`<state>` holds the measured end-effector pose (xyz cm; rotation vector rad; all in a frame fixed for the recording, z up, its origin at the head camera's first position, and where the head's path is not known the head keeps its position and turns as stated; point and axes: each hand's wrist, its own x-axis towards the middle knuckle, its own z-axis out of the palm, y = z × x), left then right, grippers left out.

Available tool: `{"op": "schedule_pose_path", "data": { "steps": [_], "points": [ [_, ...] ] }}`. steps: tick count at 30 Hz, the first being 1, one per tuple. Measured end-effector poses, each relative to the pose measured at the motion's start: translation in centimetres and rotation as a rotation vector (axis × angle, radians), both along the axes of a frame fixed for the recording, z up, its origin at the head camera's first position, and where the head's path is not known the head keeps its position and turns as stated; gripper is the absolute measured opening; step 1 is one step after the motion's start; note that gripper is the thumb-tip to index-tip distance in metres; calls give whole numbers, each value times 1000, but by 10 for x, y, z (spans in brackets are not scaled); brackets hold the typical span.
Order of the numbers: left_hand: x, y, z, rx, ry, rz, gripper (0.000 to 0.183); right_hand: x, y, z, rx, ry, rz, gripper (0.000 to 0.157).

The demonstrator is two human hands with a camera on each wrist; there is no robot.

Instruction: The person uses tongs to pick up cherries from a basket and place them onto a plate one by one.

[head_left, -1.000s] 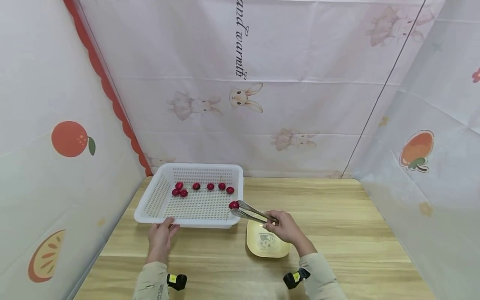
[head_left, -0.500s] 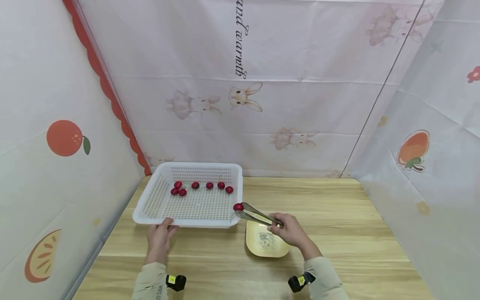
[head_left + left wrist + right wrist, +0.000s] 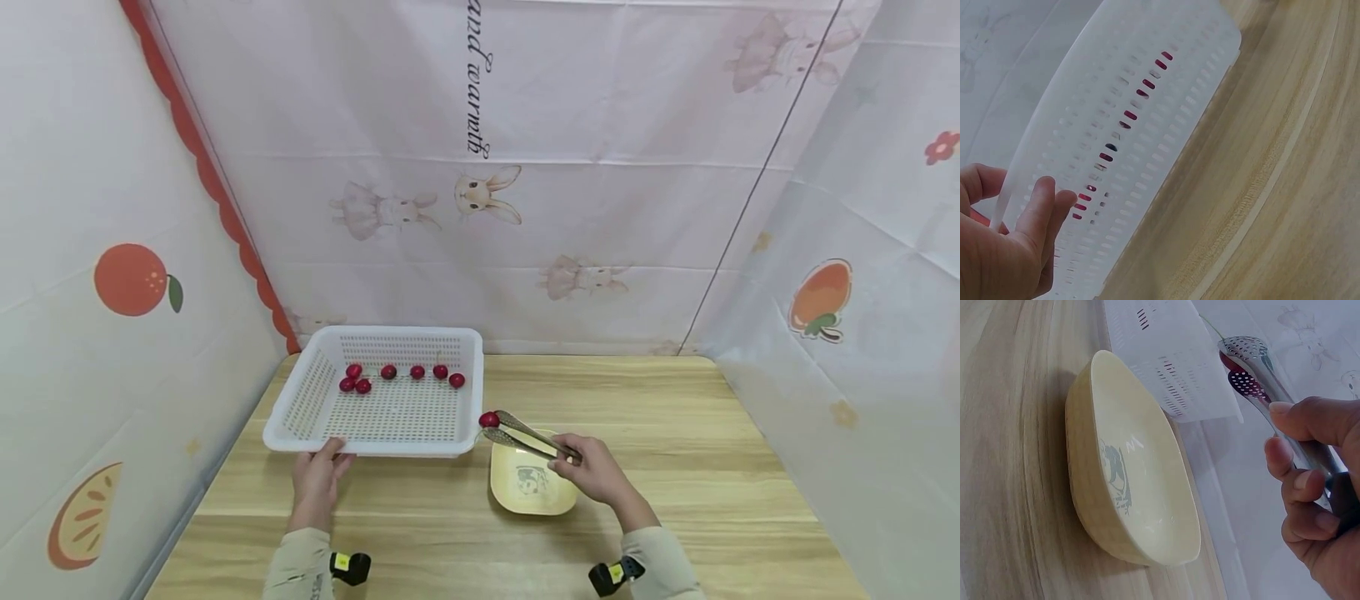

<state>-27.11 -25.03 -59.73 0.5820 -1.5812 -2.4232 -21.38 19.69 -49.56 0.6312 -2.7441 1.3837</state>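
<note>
My right hand (image 3: 596, 472) grips metal tongs (image 3: 534, 437) with perforated tips. Between those tips sits a red cherry (image 3: 489, 419), its thin green stem visible in the right wrist view. The cherry is just outside the right end of a white slotted basket (image 3: 390, 447), over the far left edge of a yellow dish (image 3: 517, 504) with a grey printed picture. With thumb over the rim and fingers outside, my left hand (image 3: 315, 483) holds the basket's near side. Several more cherries (image 3: 388, 372) lie in the basket, mostly toward its back.
The wood-grain table (image 3: 637, 400) carries both the basket and the dish. Printed cloth walls (image 3: 600, 208) rise at the back, left and right, the back one close behind the basket.
My right hand has drawn the tongs right and slightly toward me, carrying the cherry out past the basket's right rim. My left hand keeps its hold on the basket.
</note>
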Motion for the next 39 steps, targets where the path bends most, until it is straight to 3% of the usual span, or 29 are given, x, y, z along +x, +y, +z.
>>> {"op": "schedule_pose_path", "data": {
  "steps": [1,5,8,12,16,22,27,30,33,37,39],
  "points": [
    [0,0,1,6,1,-7,65,1,1,0,-1,-7,-7,34],
    [20,19,46,-31,-51,-1,62,3,4,-2,2,-16,-28,31],
    [30,26,63,-29,-31,0,58,5,8,-5,0,-4,-31,30],
    [30,26,62,-48,-25,1,57,6,11,-10,-5,24,-29,29],
    [34,32,77,-57,-80,14,53,7,15,-13,-1,15,-43,28],
    [38,33,84,-33,-85,-2,54,8,18,-19,25,7,-59,29],
    [34,31,75,-66,-47,-11,57,7,23,-25,31,-2,-64,30],
    [29,23,57,-21,33,-30,57,7,25,-29,49,-5,-70,32],
    [28,23,55,-29,43,-36,57,6,27,-34,64,-9,-80,32],
    [32,30,72,-76,-43,-10,54,5,29,-38,73,-3,-86,31],
    [34,32,79,-57,-58,-11,52,5,29,-39,73,0,-84,30]
  ]
}}
